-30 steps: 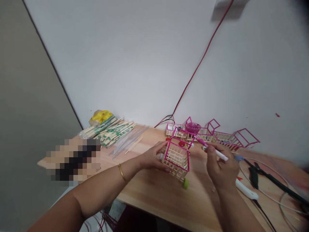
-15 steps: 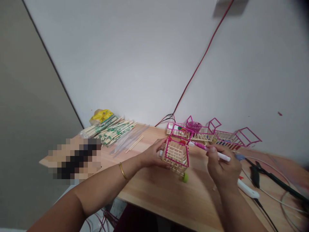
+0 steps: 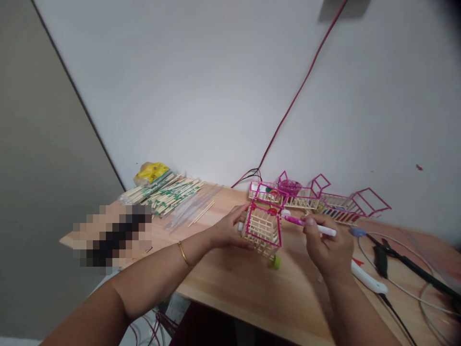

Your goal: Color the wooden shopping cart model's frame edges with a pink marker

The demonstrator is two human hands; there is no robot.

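Cart (image 3: 262,229), gripped in my left hand (image 3: 230,230), sits in front of the pink bowl (image 3: 290,187); my right hand (image 3: 331,247) pinches a marker (image 3: 294,220) there too. Colouring seems underway; another stroke would call for steadiness.

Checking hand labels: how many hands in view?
2. Left hand on the left side of the stick cart; right hand holding the pink-and-white pen, right of the cart.

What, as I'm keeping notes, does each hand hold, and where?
Left hand: the cart, by one side. Right hand: the pen, where pink meets white.
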